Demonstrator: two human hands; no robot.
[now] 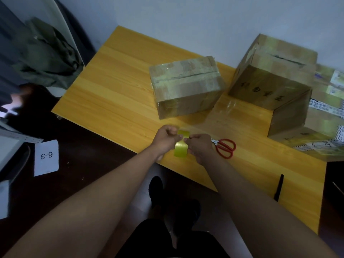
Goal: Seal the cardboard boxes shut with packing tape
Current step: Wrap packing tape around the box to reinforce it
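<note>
A yellow roll of packing tape (pixel 181 148) is held upright between both hands above the near edge of the wooden table (pixel 119 86). My left hand (pixel 166 139) grips its left side, fingers curled. My right hand (pixel 200 146) pinches the roll's upper edge at the right. Behind them a small cardboard box (pixel 186 88) stands with old tape over its closed flaps. A taller box (pixel 271 71) stands to its right, its top seam slightly open. Another box (pixel 305 116) lies at the far right.
Red-handled scissors (pixel 225 147) lie on the table just right of my right hand. A black pen-like stick (pixel 278 187) rests near the table's right front. A white card marked 6-3 (pixel 46 157) lies on the dark floor at left. Green cloth (pixel 46 53) hangs at the back left.
</note>
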